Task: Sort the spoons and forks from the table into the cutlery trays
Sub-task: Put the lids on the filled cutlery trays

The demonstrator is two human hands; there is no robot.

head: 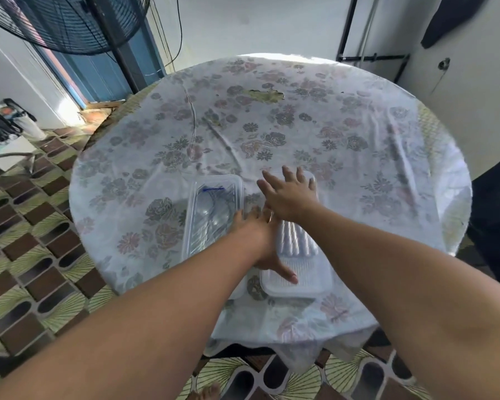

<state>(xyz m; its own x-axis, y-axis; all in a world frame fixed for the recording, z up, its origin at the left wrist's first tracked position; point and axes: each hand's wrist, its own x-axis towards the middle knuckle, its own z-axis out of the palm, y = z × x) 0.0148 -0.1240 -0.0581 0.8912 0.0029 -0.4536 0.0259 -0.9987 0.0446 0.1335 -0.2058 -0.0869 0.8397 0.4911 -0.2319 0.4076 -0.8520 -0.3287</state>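
Right hand (290,197), fingers spread, rests over white tray's (298,272) far end; tray runs lengthwise toward table's (358,116) near edge.

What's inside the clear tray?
The clear tray holds shiny cutlery, seemingly spoons, plus something blue at the far end. The left hand covers its near corner.

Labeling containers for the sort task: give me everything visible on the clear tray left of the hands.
The clear tray is a rectangular, round-cornered container of see-through plastic, lying flat on the floral tablecloth, long side running away from the person. Inside lie shiny spoons, bowls toward the near end, with something thin and blue at the far end. The left hand overlaps its near right corner. A white tray sits beside it.
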